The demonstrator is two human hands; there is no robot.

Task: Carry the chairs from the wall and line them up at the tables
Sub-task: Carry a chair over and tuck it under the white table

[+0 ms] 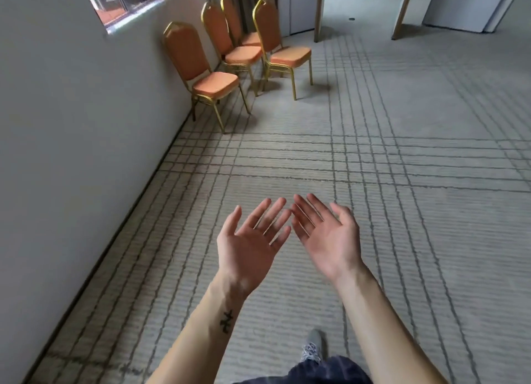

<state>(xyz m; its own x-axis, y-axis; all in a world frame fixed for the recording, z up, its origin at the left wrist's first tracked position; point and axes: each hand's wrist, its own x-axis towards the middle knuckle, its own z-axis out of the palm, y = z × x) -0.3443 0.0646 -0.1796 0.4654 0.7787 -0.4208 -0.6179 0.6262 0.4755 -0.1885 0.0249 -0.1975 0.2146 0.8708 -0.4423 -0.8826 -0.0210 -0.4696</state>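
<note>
The nearest chair point(214, 83) stands with its back close to the wall point(57, 125) and its seat facing out into the room. Three more chairs point(290, 56) stand beyond it. It lies well ahead and to the left of me, so I judge the left grip point(250, 240) slightly nearer. That and the right grip point(326, 234) are both spread, palms up, holding nothing, above the carpet point(402, 211).
</note>
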